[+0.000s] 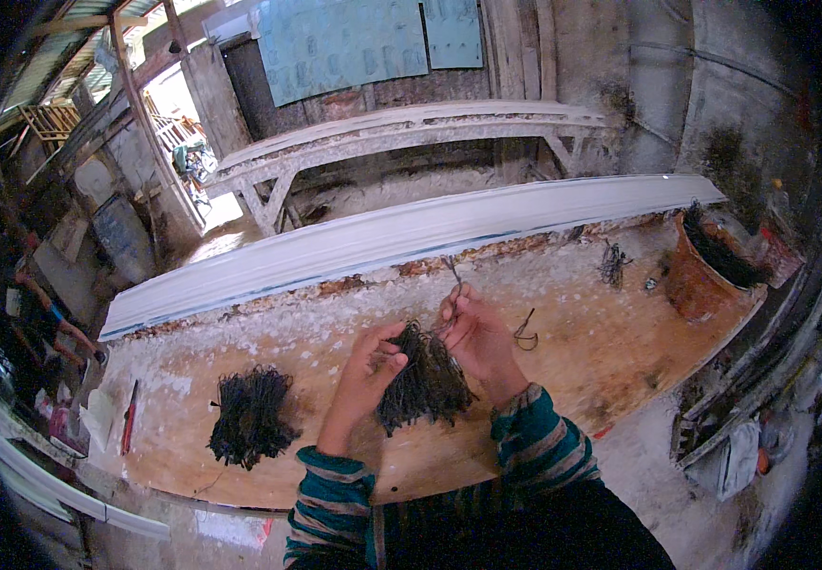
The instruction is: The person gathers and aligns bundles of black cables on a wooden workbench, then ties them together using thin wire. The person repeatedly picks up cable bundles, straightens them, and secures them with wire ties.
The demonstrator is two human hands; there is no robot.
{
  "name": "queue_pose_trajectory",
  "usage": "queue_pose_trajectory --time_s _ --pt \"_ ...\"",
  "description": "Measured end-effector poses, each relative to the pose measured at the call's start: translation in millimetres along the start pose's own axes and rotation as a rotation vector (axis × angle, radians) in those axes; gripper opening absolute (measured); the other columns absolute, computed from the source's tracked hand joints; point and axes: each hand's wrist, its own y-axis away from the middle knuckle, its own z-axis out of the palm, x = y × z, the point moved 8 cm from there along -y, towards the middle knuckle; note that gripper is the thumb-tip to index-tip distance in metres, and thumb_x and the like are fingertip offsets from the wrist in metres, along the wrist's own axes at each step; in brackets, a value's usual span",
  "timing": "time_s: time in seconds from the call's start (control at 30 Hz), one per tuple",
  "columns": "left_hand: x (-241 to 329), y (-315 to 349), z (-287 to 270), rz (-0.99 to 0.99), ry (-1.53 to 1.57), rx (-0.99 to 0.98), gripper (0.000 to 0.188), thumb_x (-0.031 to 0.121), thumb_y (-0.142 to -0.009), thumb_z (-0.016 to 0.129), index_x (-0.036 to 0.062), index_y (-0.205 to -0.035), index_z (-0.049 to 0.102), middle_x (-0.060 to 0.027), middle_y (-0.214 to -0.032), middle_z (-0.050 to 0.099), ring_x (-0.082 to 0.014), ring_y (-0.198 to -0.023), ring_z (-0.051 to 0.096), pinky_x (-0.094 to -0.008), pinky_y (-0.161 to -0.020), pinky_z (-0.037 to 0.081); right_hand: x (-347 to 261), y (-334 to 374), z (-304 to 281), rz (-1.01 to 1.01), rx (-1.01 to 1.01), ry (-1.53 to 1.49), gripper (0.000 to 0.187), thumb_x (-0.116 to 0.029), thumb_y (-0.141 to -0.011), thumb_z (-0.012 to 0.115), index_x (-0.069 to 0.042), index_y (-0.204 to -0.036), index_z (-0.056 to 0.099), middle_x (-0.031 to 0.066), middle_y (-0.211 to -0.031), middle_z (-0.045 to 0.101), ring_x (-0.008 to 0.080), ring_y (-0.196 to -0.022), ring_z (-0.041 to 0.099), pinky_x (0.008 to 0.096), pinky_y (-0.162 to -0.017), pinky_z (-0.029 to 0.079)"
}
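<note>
Near the middle of the wooden table (335, 332), a bundle of thin, dark, looped strands (425, 385) lies between my hands. My left hand (370, 369) curves its thumb and fingers round the bundle's upper left edge. The fingers of my right hand (480, 340) are pinched above the bundle's right side. A short dark strand (453, 270) pokes up from their tips. Whether the strands are wire or cord is too fine to make out. To the left, a second dark bundle (251, 415) rests on the board, apart from my hands.
A red-handled tool (130, 418) lies at the table's left end. At right are a brown bucket of dark material (705, 275), a small strand clump (612, 264) and a loose bent strand (526, 332). Long white moulding (411, 237) runs along the far edge. Another person (50, 318) is far left.
</note>
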Motion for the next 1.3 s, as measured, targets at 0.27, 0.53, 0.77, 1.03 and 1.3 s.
queue_pose_trajectory --time_s 0.27,0.53,0.77,1.03,1.3 --pt "-13.1 7.4 15.1 -0.087 0.578 -0.12 0.01 0.009 -0.082 0.06 0.0039 -0.089 0.054 -0.0057 -0.103 0.051 -0.0142 -0.094 0.051 -0.0295 -0.083 0.045 17.2 4.7 11.4 0.074 -0.089 0.121 0.005 -0.01 -0.085 0.054 -0.007 -0.086 0.05 0.006 -0.083 0.058 0.0147 -0.074 0.057 0.0274 -0.067 0.049" --pt "-20.2 6.8 -3.4 -0.194 0.83 0.019 0.011 0.013 -0.081 0.061 0.0076 -0.08 0.052 -0.0038 -0.094 0.053 -0.0141 -0.087 0.053 -0.0322 -0.08 0.048 10.4 3.0 7.7 0.034 -0.115 0.06 0.006 -0.011 -0.084 0.053 -0.008 -0.088 0.05 0.007 -0.087 0.057 0.0154 -0.079 0.056 0.0273 -0.074 0.047" --pt "-19.5 6.2 -4.2 -0.179 0.89 -0.022 0.011 0.014 -0.082 0.06 0.0082 -0.078 0.051 -0.0026 -0.092 0.051 -0.0126 -0.088 0.052 -0.0337 -0.081 0.047 8.7 3.4 8.0 0.0 -0.12 0.066 0.009 -0.014 -0.084 0.053 -0.008 -0.089 0.05 0.0084 -0.09 0.057 0.0158 -0.083 0.055 0.0277 -0.078 0.046" --pt "-17.3 6.7 -4.0 -0.175 0.869 -0.038 0.014 0.016 -0.08 0.061 0.0082 -0.076 0.05 -0.0036 -0.091 0.051 -0.0134 -0.087 0.052 -0.0346 -0.08 0.047 7.9 2.9 8.6 0.003 -0.124 0.047 0.007 -0.011 -0.083 0.048 -0.008 -0.089 0.048 0.0066 -0.084 0.054 0.0174 -0.079 0.054 0.0302 -0.076 0.045" --pt "-17.5 7.2 -1.8 -0.182 0.892 -0.061 0.015 0.015 -0.078 0.062 0.0073 -0.075 0.05 -0.004 -0.09 0.051 -0.014 -0.087 0.052 -0.0351 -0.08 0.047 5.9 2.5 6.9 -0.022 -0.113 0.051 0.01 -0.014 -0.083 0.052 -0.007 -0.089 0.049 0.0072 -0.086 0.055 0.0146 -0.078 0.054 0.0268 -0.074 0.047"
